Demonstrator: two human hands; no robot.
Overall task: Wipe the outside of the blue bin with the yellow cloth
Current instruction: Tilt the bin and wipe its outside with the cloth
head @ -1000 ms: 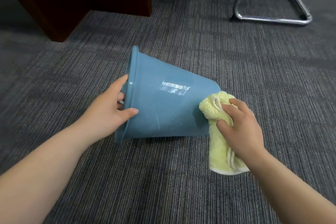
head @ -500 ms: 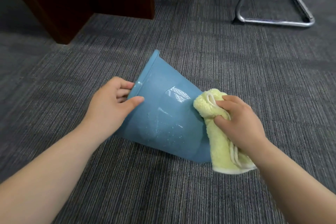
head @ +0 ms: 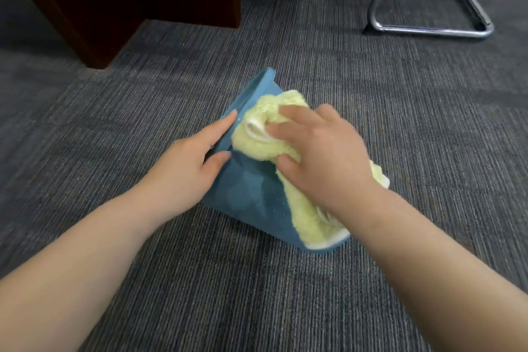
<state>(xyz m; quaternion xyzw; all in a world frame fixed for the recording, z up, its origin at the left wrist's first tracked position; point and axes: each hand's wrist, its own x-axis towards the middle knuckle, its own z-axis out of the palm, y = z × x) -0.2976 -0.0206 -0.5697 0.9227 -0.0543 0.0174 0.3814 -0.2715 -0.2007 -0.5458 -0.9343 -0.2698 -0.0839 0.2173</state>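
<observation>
On carpet [head: 371,123] | left hand [head: 183,171] grips blue bin [head: 245,197] rim | right hand [head: 323,151] clutches yellow cloth [head: 265,134] (pressed on wall)

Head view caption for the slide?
Left hand steadies tipped blue bin; right hand presses yellow cloth against it.

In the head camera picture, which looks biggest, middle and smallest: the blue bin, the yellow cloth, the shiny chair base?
1. Blue bin, partly hidden by cloth and hands.
2. Yellow cloth, bunched up.
The shiny chair base covers a similar area to the bin, but lies farther away and is cut off, so I won't rank it.
</observation>
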